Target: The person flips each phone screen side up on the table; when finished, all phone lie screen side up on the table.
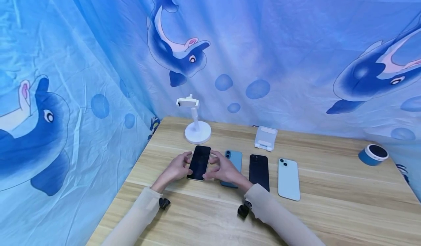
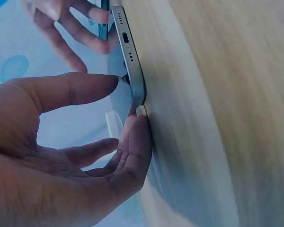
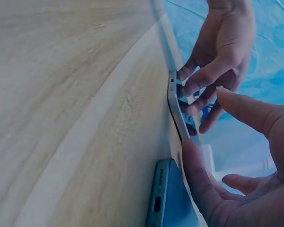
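Observation:
A smartphone (image 1: 199,162) with a black screen facing up is between my two hands over the wooden table. At its left side my left hand (image 1: 178,166) pinches it, thumb at the screen and a finger against the edge, seen closely in the left wrist view. My right hand (image 1: 225,168) is at the opposite side, with a fingertip right at the phone's edge (image 3: 177,106) and the thumb raised away from it in the right wrist view. Partly under the right hand lies a teal phone (image 1: 235,158), back up.
Further right lie a black phone (image 1: 258,169) and a pale blue phone (image 1: 288,180). Behind stand a white round-based phone holder (image 1: 198,132) and a flat folding stand (image 1: 266,137). A blue-and-white round object (image 1: 373,155) sits far right. A dolphin-print curtain (image 1: 243,52) borders the table.

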### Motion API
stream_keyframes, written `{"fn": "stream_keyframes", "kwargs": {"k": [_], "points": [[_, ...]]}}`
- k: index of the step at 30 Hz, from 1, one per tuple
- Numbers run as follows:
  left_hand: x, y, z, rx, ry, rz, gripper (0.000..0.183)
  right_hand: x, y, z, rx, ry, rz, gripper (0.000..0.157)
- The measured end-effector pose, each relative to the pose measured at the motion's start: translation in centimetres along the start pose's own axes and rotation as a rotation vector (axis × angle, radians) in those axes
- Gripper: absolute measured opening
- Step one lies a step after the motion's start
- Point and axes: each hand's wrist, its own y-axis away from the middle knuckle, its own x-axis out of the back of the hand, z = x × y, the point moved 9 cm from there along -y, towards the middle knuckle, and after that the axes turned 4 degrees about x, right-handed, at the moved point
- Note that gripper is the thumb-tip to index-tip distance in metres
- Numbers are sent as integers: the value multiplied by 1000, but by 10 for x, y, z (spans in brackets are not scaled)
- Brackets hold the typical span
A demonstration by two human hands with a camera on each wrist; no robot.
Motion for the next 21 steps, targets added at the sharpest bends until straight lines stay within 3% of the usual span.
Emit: {"fn": "stream_keyframes", "kwargs": {"k": [4,8,11,15,21], "points": [[2,-1,8,-47,-53,49,82,11,10,-2,14,-29,23,91],[6,1,23,-116,-146,157,75,27,21,-6,13,-35,78,79],[5,4,35,-166,-145,199,73,40,29,-7,-1,-47,119,74],[-3,5,50,-216,-69,174,72,56,38,-6,-22,-53,170,71],[-24,4,62,-219,19,55,77,70,48,5,-71,-67,223,69]]}}
